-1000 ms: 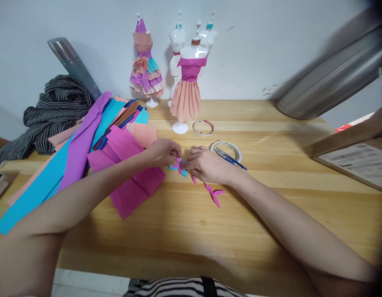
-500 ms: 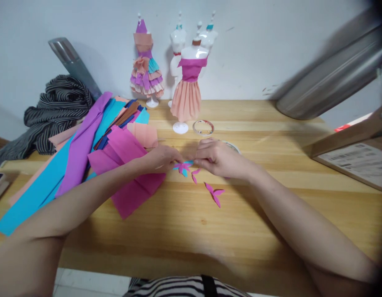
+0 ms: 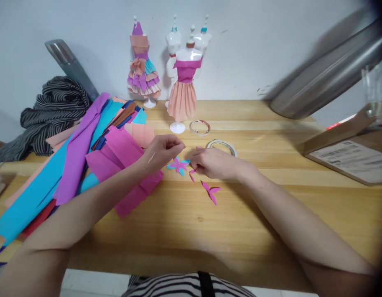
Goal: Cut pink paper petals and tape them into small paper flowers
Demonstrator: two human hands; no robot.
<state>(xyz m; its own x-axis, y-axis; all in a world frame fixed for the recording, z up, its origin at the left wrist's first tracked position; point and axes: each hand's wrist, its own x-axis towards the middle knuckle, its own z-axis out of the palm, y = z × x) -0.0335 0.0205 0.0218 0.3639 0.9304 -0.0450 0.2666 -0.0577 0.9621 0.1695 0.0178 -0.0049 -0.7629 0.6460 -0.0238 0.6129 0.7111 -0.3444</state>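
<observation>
Head view: two bare hands at a small layered paper flower on a pale wooden tabletop [image 3: 184, 231].

The blue-and-magenta paper flower [image 3: 178, 165], pinched between both hands a second ago, now lies flat and free on the wood; the left hand [image 3: 161, 150] has lifted just above it, fingertips pressed together on nothing visible, while the right hand [image 3: 212, 163] rests beside it, fingers curled over a loose magenta petal cut-out [image 3: 191, 175]. A second forked magenta petal piece [image 3: 210, 192] lies near; creased crepe-like sheets of magenta paper [image 3: 123, 156] spread left, a white tape ring [image 3: 222, 145] behind.
</observation>
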